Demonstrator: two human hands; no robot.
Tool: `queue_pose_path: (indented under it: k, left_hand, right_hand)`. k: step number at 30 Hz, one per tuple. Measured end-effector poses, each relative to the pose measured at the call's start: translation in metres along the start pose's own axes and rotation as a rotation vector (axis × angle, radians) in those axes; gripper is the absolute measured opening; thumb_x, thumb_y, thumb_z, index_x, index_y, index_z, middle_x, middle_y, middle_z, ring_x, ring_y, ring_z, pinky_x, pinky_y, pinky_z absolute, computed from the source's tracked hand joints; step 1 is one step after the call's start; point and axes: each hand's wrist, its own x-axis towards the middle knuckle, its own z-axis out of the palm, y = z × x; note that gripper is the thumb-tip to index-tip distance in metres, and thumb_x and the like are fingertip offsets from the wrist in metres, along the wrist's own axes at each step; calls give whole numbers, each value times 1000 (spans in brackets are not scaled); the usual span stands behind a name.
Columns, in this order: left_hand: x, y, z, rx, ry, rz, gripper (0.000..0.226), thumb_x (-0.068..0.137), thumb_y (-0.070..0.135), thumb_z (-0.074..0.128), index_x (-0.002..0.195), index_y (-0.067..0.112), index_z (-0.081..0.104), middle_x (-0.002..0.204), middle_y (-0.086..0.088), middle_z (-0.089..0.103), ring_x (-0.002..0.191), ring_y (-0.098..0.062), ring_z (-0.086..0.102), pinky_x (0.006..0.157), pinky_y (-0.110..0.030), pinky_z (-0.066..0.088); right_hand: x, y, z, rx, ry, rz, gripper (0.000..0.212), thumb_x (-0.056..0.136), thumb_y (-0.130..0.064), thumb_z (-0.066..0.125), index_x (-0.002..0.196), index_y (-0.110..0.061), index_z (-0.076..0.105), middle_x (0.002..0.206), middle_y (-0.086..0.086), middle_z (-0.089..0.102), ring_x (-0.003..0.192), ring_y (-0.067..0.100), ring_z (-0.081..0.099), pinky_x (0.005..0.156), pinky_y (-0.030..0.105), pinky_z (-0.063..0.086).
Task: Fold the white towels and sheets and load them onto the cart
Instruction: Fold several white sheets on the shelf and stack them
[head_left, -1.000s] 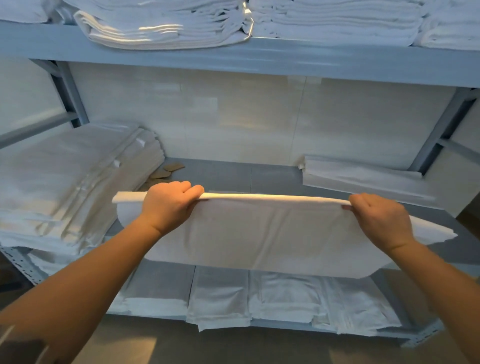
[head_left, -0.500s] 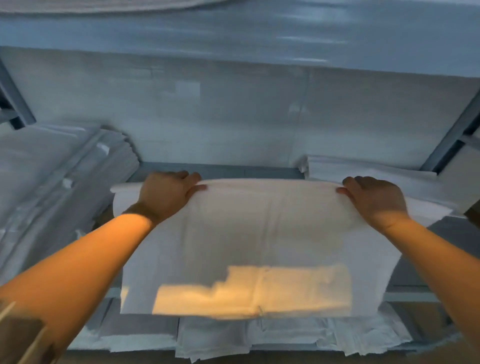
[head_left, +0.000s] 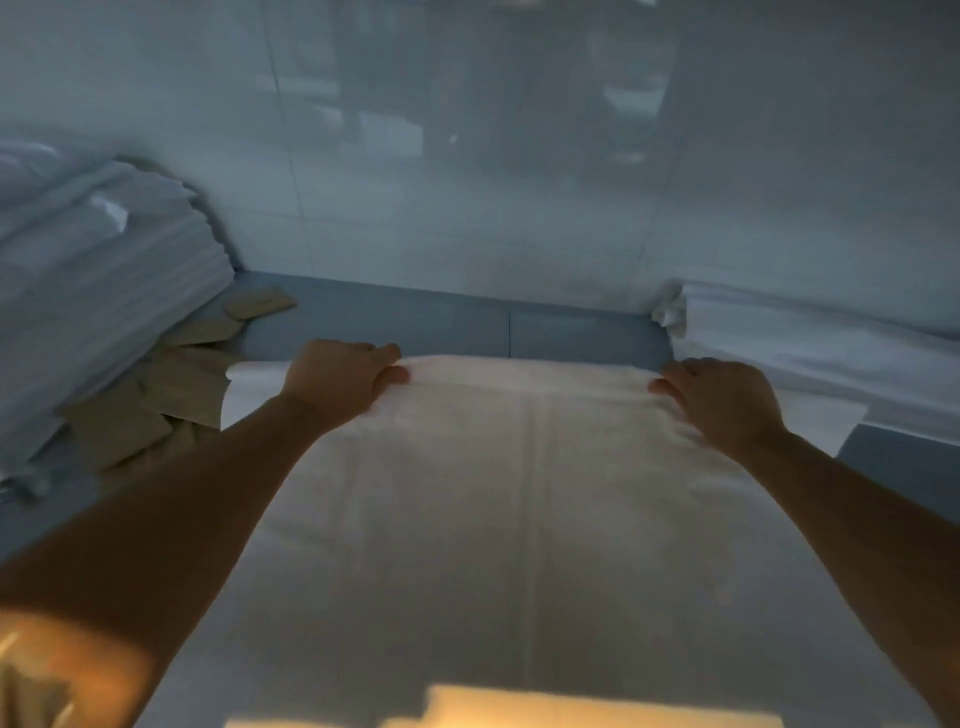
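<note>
- White folded sheet (head_left: 530, 499) lies on shelf (head_left: 467, 322), centre, betw. stacks.
- L hand (head_left: 340, 376) + R hand (head_left: 724, 402) grip its far edge, fingers curled.
- Linen stack (head_left: 93, 291) far left; another (head_left: 810, 343) right.

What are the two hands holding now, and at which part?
The folded white cloth sheet, gripped at its far edge: left hand near one corner, right hand near the other.

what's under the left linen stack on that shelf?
Tan cardboard pieces stick out from under the linen stack, lying on the grey shelf. How far they run beneath is covered.
</note>
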Motion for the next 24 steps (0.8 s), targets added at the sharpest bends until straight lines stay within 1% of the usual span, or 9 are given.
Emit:
queue_pose_path:
  k: [3, 6, 8, 11, 15, 18, 20, 22, 24]
  left_hand:
    - [-1, 0, 52, -15, -89, -18, 38, 95, 53, 39, 101, 21, 59, 89, -7, 69, 81, -31, 66, 64, -33, 42]
    - [-4, 0, 84, -86, -141, -82, 37, 96, 53, 39, 95, 22, 59, 95, -7, 70, 90, -30, 65, 68, -33, 41]
    - [-5, -4, 92, -138, -135, -122, 39, 95, 55, 38, 88, 21, 57, 92, -8, 70, 88, -31, 64, 67, -34, 41]
    - [-8, -9, 93, -144, -99, -106, 41, 94, 56, 36, 75, 21, 45, 82, -9, 67, 79, -32, 63, 61, -33, 35]
    - [-9, -6, 89, -143, -79, -105, 38, 95, 52, 41, 74, 20, 46, 76, -10, 66, 75, -33, 62, 60, -35, 34]
    - [-9, -2, 86, -102, -88, -121, 37, 96, 49, 42, 82, 17, 53, 81, -10, 67, 80, -32, 63, 74, -37, 38]
    - [-7, 4, 80, -40, -87, -198, 28, 95, 43, 49, 94, 16, 57, 94, -9, 65, 92, -31, 59, 83, -40, 34]
    - [-9, 19, 74, -19, -53, -298, 18, 91, 28, 55, 103, 16, 59, 102, -8, 60, 100, -32, 53, 85, -41, 31]
    - [-17, 41, 71, -121, -34, -338, 13, 86, 16, 54, 96, 15, 62, 98, -8, 60, 96, -32, 53, 80, -39, 33]
  right_hand:
    - [-6, -13, 56, 60, -67, 46, 23, 74, -23, 81, 71, -8, 63, 55, 12, 60, 42, 31, 57, 41, 33, 43]
    - [-12, -24, 89, 144, -175, 120, 17, 78, -22, 78, 75, -11, 66, 65, 12, 66, 57, 32, 63, 53, 38, 49]
    - [-12, -23, 98, 232, -250, 212, 18, 88, -28, 67, 79, -12, 65, 77, 12, 68, 72, 31, 66, 62, 34, 44]
    - [0, -34, 92, 390, -338, 315, 28, 94, -33, 56, 75, -13, 57, 81, 13, 67, 80, 32, 64, 62, 32, 34]
    - [44, -103, 73, 585, -403, 271, 27, 94, -42, 53, 81, -18, 50, 92, 16, 66, 89, 33, 62, 73, 37, 39]
    - [78, -164, 69, 531, -378, 152, 39, 92, -51, 50, 106, -15, 56, 108, 10, 64, 104, 28, 57, 86, 37, 37]
    - [92, -197, 68, 412, -295, 113, 41, 90, -48, 52, 118, -18, 54, 116, 7, 56, 112, 27, 49, 90, 38, 33]
    - [99, -226, 68, 379, -189, 110, 32, 89, -33, 54, 117, -17, 57, 115, 8, 53, 110, 30, 46, 88, 40, 33]
    - [101, -249, 66, 493, -152, 155, 19, 87, -18, 54, 102, -11, 64, 105, 11, 57, 102, 31, 50, 82, 40, 36]
